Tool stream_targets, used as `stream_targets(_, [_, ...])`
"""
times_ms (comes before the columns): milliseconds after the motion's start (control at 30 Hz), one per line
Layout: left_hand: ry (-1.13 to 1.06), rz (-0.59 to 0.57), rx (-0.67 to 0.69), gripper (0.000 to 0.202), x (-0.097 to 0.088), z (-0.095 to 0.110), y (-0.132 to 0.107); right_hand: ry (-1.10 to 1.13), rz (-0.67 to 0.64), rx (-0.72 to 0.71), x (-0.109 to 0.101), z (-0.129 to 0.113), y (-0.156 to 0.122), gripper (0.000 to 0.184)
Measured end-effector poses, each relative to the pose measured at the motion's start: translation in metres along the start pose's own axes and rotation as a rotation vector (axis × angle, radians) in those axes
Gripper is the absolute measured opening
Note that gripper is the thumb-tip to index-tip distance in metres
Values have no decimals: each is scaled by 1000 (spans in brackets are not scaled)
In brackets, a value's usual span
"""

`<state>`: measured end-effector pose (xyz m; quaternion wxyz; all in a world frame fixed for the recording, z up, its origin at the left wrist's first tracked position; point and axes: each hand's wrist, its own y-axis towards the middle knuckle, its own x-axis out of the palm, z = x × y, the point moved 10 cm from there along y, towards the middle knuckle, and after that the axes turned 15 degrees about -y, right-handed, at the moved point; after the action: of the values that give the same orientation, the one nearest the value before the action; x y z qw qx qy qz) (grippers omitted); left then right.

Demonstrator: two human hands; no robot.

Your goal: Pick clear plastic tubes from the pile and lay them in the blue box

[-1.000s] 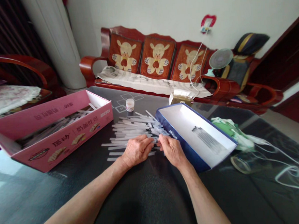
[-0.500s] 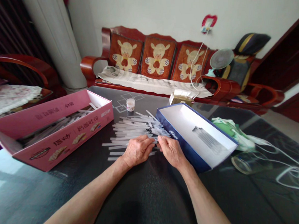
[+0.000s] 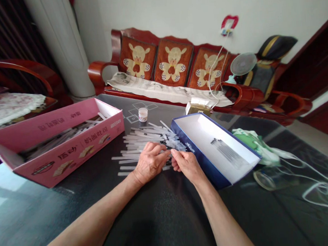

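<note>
My left hand (image 3: 152,159) and my right hand (image 3: 187,164) meet at the fingertips over the near side of a spread of narrow, whitish translucent strips (image 3: 137,140). Some strips show dark ends toward the right. Fingers of both hands are curled in a pinch; whatever lies between them is too small or hidden to make out. Close by on the right, a blue box (image 3: 181,131) with a white inside holds a neat row of similar strips with dark tips (image 3: 226,152). A pink open box (image 3: 81,151) on the left contains a loose heap of strips.
Behind the strips stands a small white cup (image 3: 143,114). A tissue box (image 3: 198,107) sits beyond the blue box. To the right lie a green and white bag (image 3: 252,143), a glass jar (image 3: 269,178) and white cables (image 3: 323,188). A wooden sofa (image 3: 101,71) is past the table.
My fingertips have come closer together, and my left hand has lifted slightly. My right fingers are more curled under the thumb. Boxes and strips look unmoved.
</note>
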<state>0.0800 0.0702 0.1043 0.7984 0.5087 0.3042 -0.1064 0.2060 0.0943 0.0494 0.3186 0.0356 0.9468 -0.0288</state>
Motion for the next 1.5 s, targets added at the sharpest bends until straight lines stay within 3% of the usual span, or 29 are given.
stream_targets(133, [-1, 219, -58, 20, -25, 0, 1, 194, 128, 116, -12, 12, 3, 49])
stream_targets(233, [-131, 319, -262, 19, -34, -19, -4, 321, 175, 104, -8, 14, 3, 51])
stream_targets(333, [-460, 376, -558, 30, -24, -50, -15, 335, 88, 20, 16, 2, -1, 51])
stream_targets(433, [-857, 443, -754, 41, -7, -70, -22, 223, 13, -104, 37, -15, -10, 49])
stream_targets(533, [-1050, 451, -850, 44, 2, -76, -23, -9, 141, -271, 24, -30, -17, 45])
stream_targets(600, [-917, 393, -835, 42, -1, -76, -23, -143, 338, -351, -5, -32, -22, 40])
stream_targets(700, [-366, 178, -588, 32, -10, -52, -12, -256, 573, -401, -47, -20, -32, 29])
stream_targets(767, [-50, 25, -447, 30, -3, -33, -11, -321, 610, -411, -63, -8, -38, 24])
stream_targets(833, [113, -46, -369, 27, 5, -20, -13, -370, 600, -415, -71, 3, -46, 19])
stream_targets(967, [225, 11, -334, 24, 0, -10, -23, -490, 470, -433, -65, 13, -62, 16])
stream_targets(1133, [178, 14, -235, 20, -2, -2, -30, -727, 242, -376, -43, 20, -60, 14])
stream_targets(1500, [137, -12, -191, 21, 8, -2, -27, -783, 192, -339, -33, 24, -55, 19])
